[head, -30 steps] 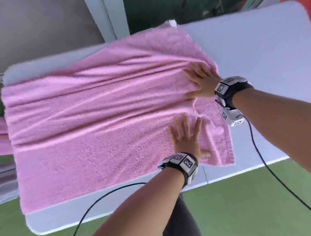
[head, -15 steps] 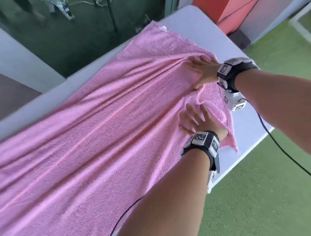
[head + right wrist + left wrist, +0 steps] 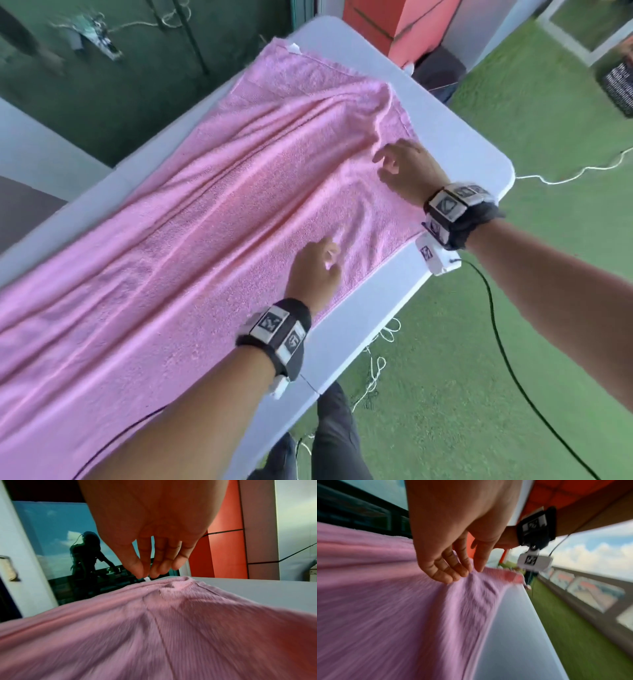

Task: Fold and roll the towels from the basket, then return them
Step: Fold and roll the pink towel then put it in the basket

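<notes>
A large pink towel (image 3: 205, 222) lies spread lengthwise on the white table (image 3: 462, 137), with long creases and a bunched fold near its far right corner. My left hand (image 3: 329, 257) is at the towel's near right part; in the left wrist view its fingertips (image 3: 447, 576) and thumb pinch a small wrinkle of the towel (image 3: 385, 601). My right hand (image 3: 387, 164) hovers just over the towel's right end, fingers loosely curled and holding nothing. In the right wrist view the right hand's fingertips (image 3: 159, 572) hang above the cloth (image 3: 154, 628).
The table's rounded right end (image 3: 507, 171) lies close to the right wrist. Green turf (image 3: 513, 342) with black and white cables surrounds it. A dark basket (image 3: 616, 85) stands far right on the turf. An orange panel (image 3: 394, 27) rises behind the table.
Both hands pressed flat on the towel before. Now the right hand has lifted off with curled fingers, and the left hand's fingers have curled onto the cloth. The right end lies flatter.
</notes>
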Demonstrator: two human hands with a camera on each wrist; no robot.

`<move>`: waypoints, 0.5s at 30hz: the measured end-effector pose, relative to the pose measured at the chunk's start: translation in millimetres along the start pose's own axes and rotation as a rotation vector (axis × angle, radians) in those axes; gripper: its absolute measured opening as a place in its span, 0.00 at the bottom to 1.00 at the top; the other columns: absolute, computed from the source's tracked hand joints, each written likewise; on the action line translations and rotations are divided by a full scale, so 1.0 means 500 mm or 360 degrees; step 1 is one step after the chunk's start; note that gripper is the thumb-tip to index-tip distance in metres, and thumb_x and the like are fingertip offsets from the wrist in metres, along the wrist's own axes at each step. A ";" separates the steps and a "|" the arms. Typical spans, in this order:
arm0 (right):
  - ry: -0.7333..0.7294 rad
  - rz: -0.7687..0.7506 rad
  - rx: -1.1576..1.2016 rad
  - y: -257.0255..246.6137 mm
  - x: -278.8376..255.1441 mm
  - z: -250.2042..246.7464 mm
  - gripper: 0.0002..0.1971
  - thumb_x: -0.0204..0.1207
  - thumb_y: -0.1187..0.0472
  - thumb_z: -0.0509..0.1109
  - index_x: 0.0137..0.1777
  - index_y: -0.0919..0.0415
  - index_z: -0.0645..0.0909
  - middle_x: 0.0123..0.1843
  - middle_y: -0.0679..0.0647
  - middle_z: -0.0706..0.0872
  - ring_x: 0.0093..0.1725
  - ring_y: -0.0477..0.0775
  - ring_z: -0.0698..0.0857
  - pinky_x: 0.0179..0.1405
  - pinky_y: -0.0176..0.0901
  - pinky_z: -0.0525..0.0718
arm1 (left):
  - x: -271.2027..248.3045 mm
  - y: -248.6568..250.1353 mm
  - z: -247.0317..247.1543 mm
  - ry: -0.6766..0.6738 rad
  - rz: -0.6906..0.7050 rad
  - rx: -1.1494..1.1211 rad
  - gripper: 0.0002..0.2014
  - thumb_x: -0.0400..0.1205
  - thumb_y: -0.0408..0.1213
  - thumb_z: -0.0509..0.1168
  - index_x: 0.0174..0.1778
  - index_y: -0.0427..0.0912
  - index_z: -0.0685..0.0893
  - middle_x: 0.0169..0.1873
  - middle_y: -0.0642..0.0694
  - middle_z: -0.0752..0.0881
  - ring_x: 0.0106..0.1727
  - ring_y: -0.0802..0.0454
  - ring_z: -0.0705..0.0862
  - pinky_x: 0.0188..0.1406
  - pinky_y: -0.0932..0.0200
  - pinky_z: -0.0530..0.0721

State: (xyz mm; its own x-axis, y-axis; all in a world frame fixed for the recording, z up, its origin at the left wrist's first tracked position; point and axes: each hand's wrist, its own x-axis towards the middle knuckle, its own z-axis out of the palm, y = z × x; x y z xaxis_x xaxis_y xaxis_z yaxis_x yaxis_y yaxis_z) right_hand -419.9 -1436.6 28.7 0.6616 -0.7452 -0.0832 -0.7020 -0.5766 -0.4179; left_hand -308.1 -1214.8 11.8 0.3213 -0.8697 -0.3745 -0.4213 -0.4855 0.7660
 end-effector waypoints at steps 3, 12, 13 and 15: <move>-0.0320 -0.0059 -0.0026 0.022 -0.117 0.037 0.12 0.78 0.66 0.64 0.59 0.58 0.84 0.54 0.50 0.83 0.52 0.48 0.79 0.61 0.39 0.72 | -0.109 -0.086 -0.009 0.0046 0.0003 0.0302 0.10 0.77 0.29 0.69 0.54 0.42 0.84 0.46 0.47 0.83 0.48 0.51 0.82 0.51 0.50 0.84; -0.0298 -0.0126 -0.0158 0.087 -0.194 0.092 0.09 0.77 0.72 0.67 0.51 0.60 0.85 0.56 0.52 0.87 0.56 0.55 0.85 0.56 0.52 0.87 | -0.238 -0.196 -0.006 0.0084 0.0003 0.0684 0.08 0.76 0.25 0.68 0.49 0.37 0.84 0.45 0.44 0.83 0.47 0.46 0.81 0.48 0.49 0.85; -0.0327 -0.0100 -0.0199 0.087 -0.189 0.091 0.09 0.77 0.71 0.66 0.51 0.61 0.85 0.56 0.54 0.87 0.56 0.57 0.85 0.55 0.53 0.87 | -0.233 -0.194 -0.004 0.0100 0.0013 0.0696 0.07 0.76 0.25 0.68 0.48 0.36 0.85 0.44 0.44 0.84 0.46 0.46 0.82 0.46 0.48 0.86; -0.0352 -0.0044 -0.0275 0.097 -0.188 0.086 0.08 0.76 0.71 0.68 0.51 0.61 0.84 0.56 0.56 0.87 0.56 0.60 0.85 0.56 0.54 0.87 | -0.220 -0.180 0.004 0.0093 0.0041 0.0689 0.06 0.77 0.24 0.67 0.47 0.35 0.87 0.43 0.43 0.86 0.43 0.49 0.81 0.45 0.54 0.85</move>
State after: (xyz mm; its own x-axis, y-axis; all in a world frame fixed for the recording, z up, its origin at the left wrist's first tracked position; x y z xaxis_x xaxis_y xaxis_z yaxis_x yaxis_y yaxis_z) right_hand -504.8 -1379.9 -22.8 0.7092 -0.6482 -0.2773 -0.7050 -0.6584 -0.2638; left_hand -307.2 -1075.8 -16.8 0.3485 -0.8816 -0.3183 -0.7423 -0.4670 0.4806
